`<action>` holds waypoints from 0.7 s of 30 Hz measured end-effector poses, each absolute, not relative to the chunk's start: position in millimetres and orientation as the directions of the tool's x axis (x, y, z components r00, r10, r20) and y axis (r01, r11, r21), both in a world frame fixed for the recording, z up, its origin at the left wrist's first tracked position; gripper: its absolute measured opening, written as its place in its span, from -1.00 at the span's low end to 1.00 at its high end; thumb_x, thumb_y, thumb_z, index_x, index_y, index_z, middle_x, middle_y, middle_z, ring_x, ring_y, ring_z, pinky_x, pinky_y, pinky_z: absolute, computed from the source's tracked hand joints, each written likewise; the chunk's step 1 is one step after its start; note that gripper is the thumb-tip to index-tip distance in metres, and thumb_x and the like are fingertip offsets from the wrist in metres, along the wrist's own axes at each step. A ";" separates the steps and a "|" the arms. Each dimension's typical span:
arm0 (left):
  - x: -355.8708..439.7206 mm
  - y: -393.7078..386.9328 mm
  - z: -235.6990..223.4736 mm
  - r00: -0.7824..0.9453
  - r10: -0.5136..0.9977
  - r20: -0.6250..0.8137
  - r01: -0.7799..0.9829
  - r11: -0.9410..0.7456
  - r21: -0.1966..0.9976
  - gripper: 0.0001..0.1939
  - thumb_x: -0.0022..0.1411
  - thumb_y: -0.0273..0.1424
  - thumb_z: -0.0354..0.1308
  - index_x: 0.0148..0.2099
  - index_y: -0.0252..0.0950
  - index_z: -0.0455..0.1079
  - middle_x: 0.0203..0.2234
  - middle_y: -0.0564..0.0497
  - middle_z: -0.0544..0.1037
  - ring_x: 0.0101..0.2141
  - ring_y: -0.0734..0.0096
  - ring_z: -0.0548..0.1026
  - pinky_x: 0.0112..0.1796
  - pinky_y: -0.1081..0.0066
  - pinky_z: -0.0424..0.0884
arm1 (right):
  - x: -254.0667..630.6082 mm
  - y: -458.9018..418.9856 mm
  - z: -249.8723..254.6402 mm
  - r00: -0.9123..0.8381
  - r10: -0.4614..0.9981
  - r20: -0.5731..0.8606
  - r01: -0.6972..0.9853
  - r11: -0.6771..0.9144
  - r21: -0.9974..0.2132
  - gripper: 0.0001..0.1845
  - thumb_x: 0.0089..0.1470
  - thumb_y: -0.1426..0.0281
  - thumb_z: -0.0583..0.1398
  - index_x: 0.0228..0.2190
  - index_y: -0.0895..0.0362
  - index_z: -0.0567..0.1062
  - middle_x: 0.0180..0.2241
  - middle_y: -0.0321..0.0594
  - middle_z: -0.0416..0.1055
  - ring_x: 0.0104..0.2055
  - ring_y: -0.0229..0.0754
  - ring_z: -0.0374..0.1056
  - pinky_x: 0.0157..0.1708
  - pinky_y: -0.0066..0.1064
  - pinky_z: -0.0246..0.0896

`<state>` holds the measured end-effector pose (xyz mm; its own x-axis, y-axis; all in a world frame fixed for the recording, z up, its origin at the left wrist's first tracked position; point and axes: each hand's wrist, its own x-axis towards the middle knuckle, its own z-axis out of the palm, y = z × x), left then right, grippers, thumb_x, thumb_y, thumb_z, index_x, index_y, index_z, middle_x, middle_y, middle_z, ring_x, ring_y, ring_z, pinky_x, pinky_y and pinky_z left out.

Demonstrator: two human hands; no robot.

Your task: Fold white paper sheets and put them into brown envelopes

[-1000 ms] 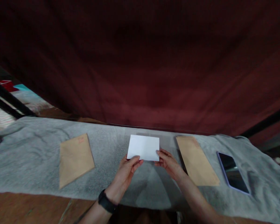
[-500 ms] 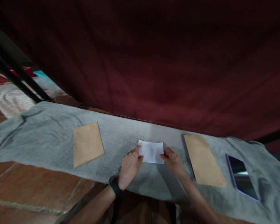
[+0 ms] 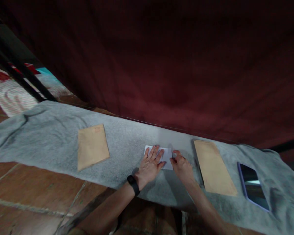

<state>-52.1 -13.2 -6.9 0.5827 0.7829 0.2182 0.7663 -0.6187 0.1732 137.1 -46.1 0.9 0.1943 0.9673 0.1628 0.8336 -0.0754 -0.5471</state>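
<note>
A small white piece of paper [image 3: 168, 156], possibly folded, lies on the grey cloth in front of me. My left hand [image 3: 150, 164], with a black band on its wrist, rests flat across the paper's left and middle part, fingers spread. At the paper's right edge is my right hand [image 3: 182, 166]; its thumb and bent fingers close on that edge. The fingertips of the right hand are partly hidden, and so is the paper under my left palm.
A brown envelope [image 3: 93, 147] lies to the left. Right of my hands is a stack of brown envelopes [image 3: 214, 168], then a phone [image 3: 253, 186] with a purple edge. Grey cloth [image 3: 122, 140] covers the narrow surface. A dark red curtain [image 3: 147, 71] hangs behind it.
My left hand has moved right from the paper's left edge and now lies flat on top of it, fingers spread. The right hand stays at the right edge.
</note>
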 end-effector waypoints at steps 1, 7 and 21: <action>-52.4 -13.2 -8.6 0.587 0.781 0.215 0.767 -0.621 0.160 -0.41 0.48 -0.12 -0.11 0.43 -0.22 0.09 0.40 -0.18 0.13 0.39 0.10 0.05 0.32 -0.06 -0.02 | 132.6 -44.8 1.2 0.190 0.959 0.209 0.838 -0.047 -0.544 -0.59 0.26 0.25 0.08 0.08 0.10 0.44 -0.18 -0.02 0.59 -0.19 0.05 0.53 -0.16 -0.18 0.39; -53.6 -14.1 -10.7 0.615 0.764 0.196 0.771 -0.635 0.057 -0.40 0.43 -0.37 -0.11 0.46 -0.33 0.00 0.41 -0.23 0.10 0.39 0.10 0.03 0.33 -0.03 -0.02 | 85.3 -41.3 -9.2 -0.075 0.959 0.273 0.808 0.219 -0.547 -0.43 0.40 0.24 -0.13 0.30 0.21 0.23 0.33 0.01 0.19 0.37 -0.05 0.10 0.34 -0.10 0.05; -81.1 -16.2 -8.4 0.433 0.867 0.246 0.866 -0.476 0.155 -0.29 0.47 -0.07 -0.19 0.45 -0.44 -0.01 0.37 -0.27 0.18 0.39 0.13 0.07 0.33 0.07 0.02 | 111.5 -53.4 -28.3 -0.121 0.951 0.285 0.949 0.194 -0.247 -0.34 0.42 0.16 -0.11 0.36 0.30 0.10 0.39 0.09 0.02 0.43 0.06 -0.04 0.38 0.02 -0.14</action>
<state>-81.1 -16.2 -8.4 0.4326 0.8673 0.2463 0.8657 -0.4758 0.1552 111.5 -53.4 -28.3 -0.1208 0.9510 0.2846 0.9494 0.1944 -0.2466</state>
